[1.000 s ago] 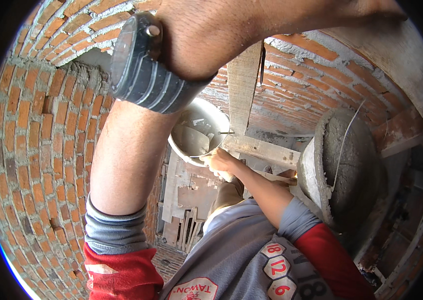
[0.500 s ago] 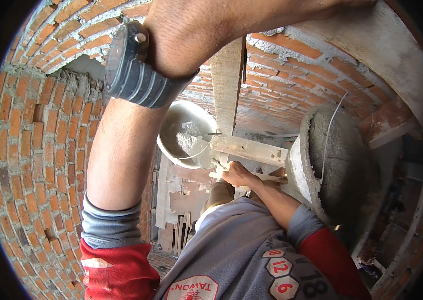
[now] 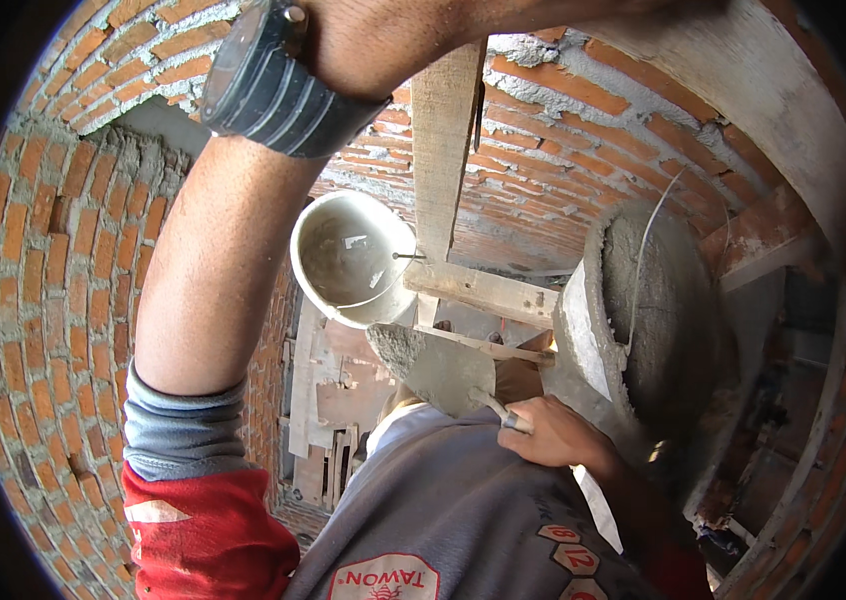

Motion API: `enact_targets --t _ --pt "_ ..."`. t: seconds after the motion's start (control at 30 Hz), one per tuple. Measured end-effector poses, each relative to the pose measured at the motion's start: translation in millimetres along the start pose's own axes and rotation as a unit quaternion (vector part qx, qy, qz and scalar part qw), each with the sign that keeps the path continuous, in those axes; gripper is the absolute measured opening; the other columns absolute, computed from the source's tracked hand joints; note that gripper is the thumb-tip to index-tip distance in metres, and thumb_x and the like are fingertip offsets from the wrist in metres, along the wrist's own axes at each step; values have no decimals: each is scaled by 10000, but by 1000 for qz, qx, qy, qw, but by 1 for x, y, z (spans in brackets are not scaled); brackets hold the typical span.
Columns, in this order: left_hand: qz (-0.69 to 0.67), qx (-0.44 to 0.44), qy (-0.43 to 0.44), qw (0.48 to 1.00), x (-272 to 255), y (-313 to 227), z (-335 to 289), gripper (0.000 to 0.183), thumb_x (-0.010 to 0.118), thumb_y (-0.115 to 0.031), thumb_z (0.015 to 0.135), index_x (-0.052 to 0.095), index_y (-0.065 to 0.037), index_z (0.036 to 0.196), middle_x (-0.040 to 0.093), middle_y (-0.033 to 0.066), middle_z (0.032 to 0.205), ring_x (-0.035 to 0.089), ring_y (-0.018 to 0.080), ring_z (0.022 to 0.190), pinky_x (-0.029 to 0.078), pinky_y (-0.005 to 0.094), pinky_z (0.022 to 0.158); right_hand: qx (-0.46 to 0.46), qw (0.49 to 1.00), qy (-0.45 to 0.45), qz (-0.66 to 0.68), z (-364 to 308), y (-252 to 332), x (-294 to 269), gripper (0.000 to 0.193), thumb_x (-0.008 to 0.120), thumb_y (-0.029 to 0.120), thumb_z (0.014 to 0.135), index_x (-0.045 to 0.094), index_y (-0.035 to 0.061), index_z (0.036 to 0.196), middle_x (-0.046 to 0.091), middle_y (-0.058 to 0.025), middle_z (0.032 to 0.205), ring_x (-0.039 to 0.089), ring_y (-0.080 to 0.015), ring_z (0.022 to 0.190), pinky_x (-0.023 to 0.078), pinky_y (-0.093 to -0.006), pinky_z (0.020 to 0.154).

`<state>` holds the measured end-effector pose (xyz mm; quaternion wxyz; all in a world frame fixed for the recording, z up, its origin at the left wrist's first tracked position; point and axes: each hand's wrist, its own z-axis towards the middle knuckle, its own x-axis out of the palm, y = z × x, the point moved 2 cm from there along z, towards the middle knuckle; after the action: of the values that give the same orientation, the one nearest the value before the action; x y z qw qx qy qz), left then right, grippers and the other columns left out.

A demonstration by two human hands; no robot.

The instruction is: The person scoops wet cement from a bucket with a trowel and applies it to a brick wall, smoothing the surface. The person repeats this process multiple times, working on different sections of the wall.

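My right hand (image 3: 555, 432) is closed around the handle of a trowel (image 3: 455, 372), held low in front of my body. Grey mortar (image 3: 395, 346) clings to the tip of its blade. Beyond the blade, on the left, hangs a white bucket (image 3: 309, 268) with a wire handle and a wet grey inside. To the right of the trowel sits a mortar-caked bucket (image 3: 583, 318) full of grey mortar (image 3: 668, 300). My left arm, wearing a black watch, stretches across the top. My left hand (image 3: 583, 12) lies at the upper edge by a pale board; its fingers are not clearly seen.
A wooden post (image 3: 440, 150) rises ahead, with a crosspiece (image 3: 488, 292) running to the right and a nail near the joint. Brick walls (image 3: 73, 330) stand at the left and ahead. The pale board (image 3: 793, 90) curves across the upper right. Planks (image 3: 343, 385) lie far below.
My right hand has drawn the trowel from beside the white bucket toward my body and to the right. The blade now shows broadside with mortar on its tip. The left arm shifted slightly up and left.
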<state>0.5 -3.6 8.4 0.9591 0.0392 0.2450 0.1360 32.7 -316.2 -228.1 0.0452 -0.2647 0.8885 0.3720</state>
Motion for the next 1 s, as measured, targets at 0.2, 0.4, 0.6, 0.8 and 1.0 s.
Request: enact_targets --t 0.2,0.4,0.6,0.8,1.0 --pt "50 4 30 998 2 3 0 540 506 -592 1019 767 -128 931 681 69 682 627 231 570 474 376 653 -135 974 34 177 -109 39 -33 143 575 174 928 587 42 985 553 -14 733 530 -119 647 433 -307 622" --pt "12 -50 84 995 -8 -11 12 345 581 -354 1007 735 -46 987 683 123 836 652 324 767 468 397 757 -315 728 -21 609 -206 41 -31 385 625 208 775 515 -20 1065 514 -89 759 561 -181 598 462 -314 547" --pt "43 37 65 996 -20 -21 32 288 602 -296 984 734 -41 957 689 138 880 633 324 855 422 429 880 -538 489 -428 537 -262 29 -58 313 614 212 915 506 40 1154 578 -130 828 612 -255 578 546 -421 530" --pt "-42 -5 72 997 -10 -34 87 208 656 -238 946 750 -53 952 735 97 962 676 303 963 469 380 895 -373 113 -885 253 -294 -38 -162 283 593 159 991 485 50 1229 615 -100 903 633 -192 701 557 -314 638" --pt "-28 53 76 995 46 -30 158 149 696 -232 900 746 -118 982 748 94 966 714 296 940 561 425 843 57 272 -957 81 -220 -112 -245 349 602 183 980 500 32 1277 667 -165 968 673 -319 837 555 -450 744"
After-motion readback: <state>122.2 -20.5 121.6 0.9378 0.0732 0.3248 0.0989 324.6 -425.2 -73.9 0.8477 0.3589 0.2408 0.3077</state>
